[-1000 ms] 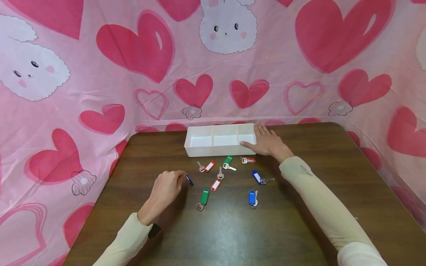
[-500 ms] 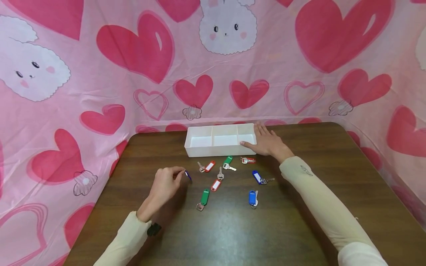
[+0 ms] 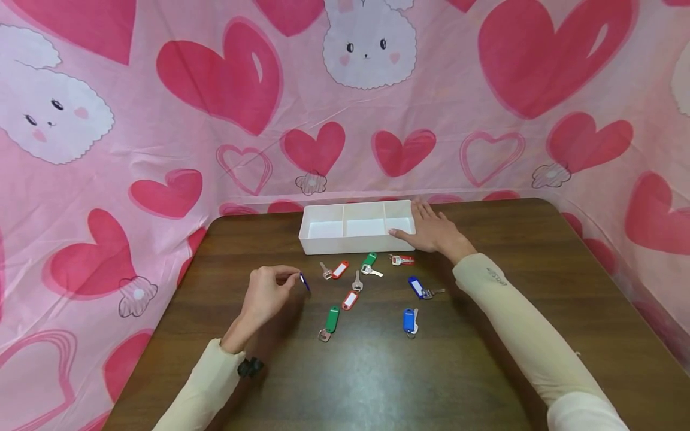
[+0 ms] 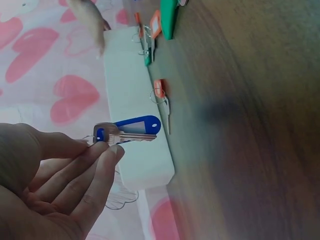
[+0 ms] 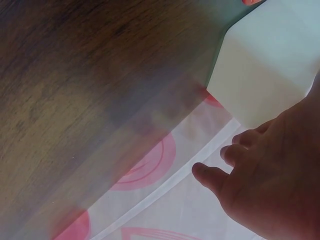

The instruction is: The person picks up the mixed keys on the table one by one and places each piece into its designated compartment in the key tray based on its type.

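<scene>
Between thumb and fingertips, my left hand pinches a key at its head end. Its blue key tag hangs alongside, pointing away from the fingers. In the head view this tag shows edge-on, left of the loose keys. My right hand rests with extended fingers on the right end of the white tray, its thumb over the front wall. The tray has three compartments, and their visible floors are bare. In the right wrist view the fingers lie along the tray's end, partly hidden by the hand.
Tagged keys lie in front of the tray: red tags, green tags and blue tags, several in all. The brown wooden table reaches back to a pink heart-patterned cloth.
My left hand has risen slightly and turned, and the blue-tagged key in it has tilted and moved up with it. My right hand and the tray have stayed put.
</scene>
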Motion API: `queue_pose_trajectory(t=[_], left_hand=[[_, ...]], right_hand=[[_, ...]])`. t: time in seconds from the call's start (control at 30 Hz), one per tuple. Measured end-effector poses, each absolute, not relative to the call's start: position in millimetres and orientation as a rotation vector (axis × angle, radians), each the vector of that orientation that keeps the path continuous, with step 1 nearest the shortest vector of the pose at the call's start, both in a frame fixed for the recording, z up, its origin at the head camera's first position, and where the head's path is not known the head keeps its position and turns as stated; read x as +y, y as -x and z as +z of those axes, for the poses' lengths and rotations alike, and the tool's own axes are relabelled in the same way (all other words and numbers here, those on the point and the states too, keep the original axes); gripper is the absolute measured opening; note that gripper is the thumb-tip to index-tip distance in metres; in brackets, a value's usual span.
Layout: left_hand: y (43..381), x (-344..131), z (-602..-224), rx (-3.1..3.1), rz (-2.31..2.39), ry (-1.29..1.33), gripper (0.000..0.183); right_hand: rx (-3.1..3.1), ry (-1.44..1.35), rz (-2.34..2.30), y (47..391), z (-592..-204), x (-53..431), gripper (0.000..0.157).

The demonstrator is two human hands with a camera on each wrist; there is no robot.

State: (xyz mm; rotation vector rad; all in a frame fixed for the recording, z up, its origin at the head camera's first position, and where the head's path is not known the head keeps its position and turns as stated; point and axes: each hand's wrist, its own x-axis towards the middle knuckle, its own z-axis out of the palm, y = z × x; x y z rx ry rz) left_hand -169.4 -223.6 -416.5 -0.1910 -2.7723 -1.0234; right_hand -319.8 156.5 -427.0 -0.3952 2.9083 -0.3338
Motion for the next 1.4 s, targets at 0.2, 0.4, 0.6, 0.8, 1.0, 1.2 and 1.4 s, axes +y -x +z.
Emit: queue_pose_trajectory(t=[0.2, 0.4, 0.6, 0.8, 1.0, 1.2, 1.4], left_hand=[[172, -225, -415, -2.766, -1.047, 0.159, 0.014], [176, -223, -413, -2.741, -1.088, 0.132, 0.014], [177, -220, -408, -2.714, -1.102, 0.106, 0.013], [179, -218, -406, -2.703, -1.137, 0.080, 0.013], [183, -216, -403, -2.688, -1.228, 0.051, 0.013], [188, -214, -399, -2.670, -1.304, 0.036, 0.016], [193, -213, -396, -2.677, -1.365, 0.006, 0.016]], right_hand=[[2.903, 0.401, -0.338, 322, -427, 157, 0.120], [2.908, 0.407, -0.343, 324, -427, 157, 0.120], [2.908, 0.409, -0.329, 326, -427, 158, 0.121], [2.910, 0.410, -0.330, 327, -427, 158, 0.121], [2.911, 0.415, -0.319, 329, -428, 158, 0.121], [2.908, 0.410, -0.314, 332, -430, 160, 0.122], [2.909, 0.413, -0.303, 332, -429, 160, 0.121]])
